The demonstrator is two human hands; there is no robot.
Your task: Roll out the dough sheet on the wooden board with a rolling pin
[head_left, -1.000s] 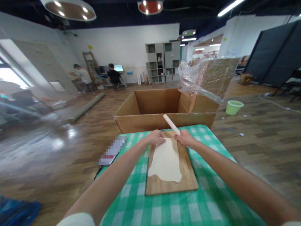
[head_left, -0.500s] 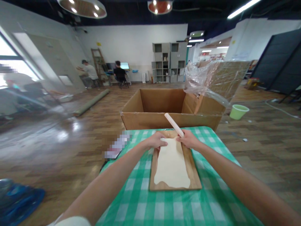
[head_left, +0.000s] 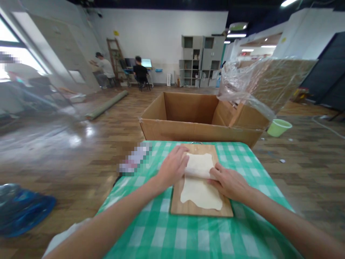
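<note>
A pale rolling pin [head_left: 198, 172] lies crosswise on a thin sheet of cream-coloured dough [head_left: 202, 195], blurred a little. The dough is spread on a wooden board [head_left: 178, 208] on the table. My right hand [head_left: 229, 181] has its fingers curled around the pin's right end, hiding that end. At the left edge of the dough, my left hand [head_left: 174, 166] is beside the pin's other end, its fingers stretched forward over the dough's far left part. Whether its palm touches the pin I cannot tell.
A green checked cloth [head_left: 151, 230] covers the table. A blurred-out flat item [head_left: 136, 158] is at its left far corner. Just beyond stands a large cardboard box [head_left: 178, 130] with plastic-wrapped cardboard [head_left: 285, 82]. A green bucket [head_left: 279, 128] sits right. Several people are farther off.
The rolling pin, earlier held slanting up in my right hand, now lies across the dough. My left hand has released the dough's far edge and come nearer. The view has tilted downward.
</note>
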